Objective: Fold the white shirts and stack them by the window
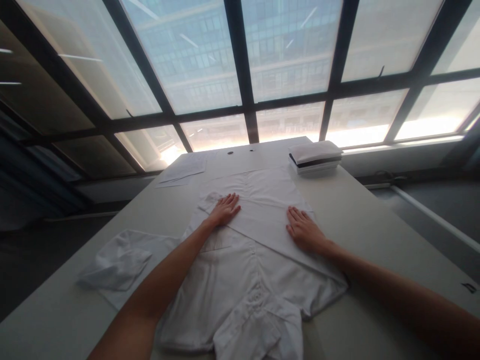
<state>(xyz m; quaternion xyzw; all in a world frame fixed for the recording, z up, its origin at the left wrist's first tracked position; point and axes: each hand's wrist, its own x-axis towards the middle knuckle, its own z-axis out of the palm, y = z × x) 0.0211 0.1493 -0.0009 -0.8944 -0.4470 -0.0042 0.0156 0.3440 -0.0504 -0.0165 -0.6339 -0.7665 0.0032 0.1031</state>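
Resting palm-down: left hand [226, 209] and right hand [304, 232] on a white shirt [210, 305], spread over the worktop [378, 240]. Likely trouble: a sideways drag of either palm could ruck the thin cloth; uneven pressure could skew the layer [262, 221] lying slantwise across it. The crumpled sleeve [120, 260] at left could catch if the left arm sweeps outward. Cloth lies directly beneath both sets of fingers [234, 198], right ones near its edge. Fingers extended, slightly parted, gripping nothing.
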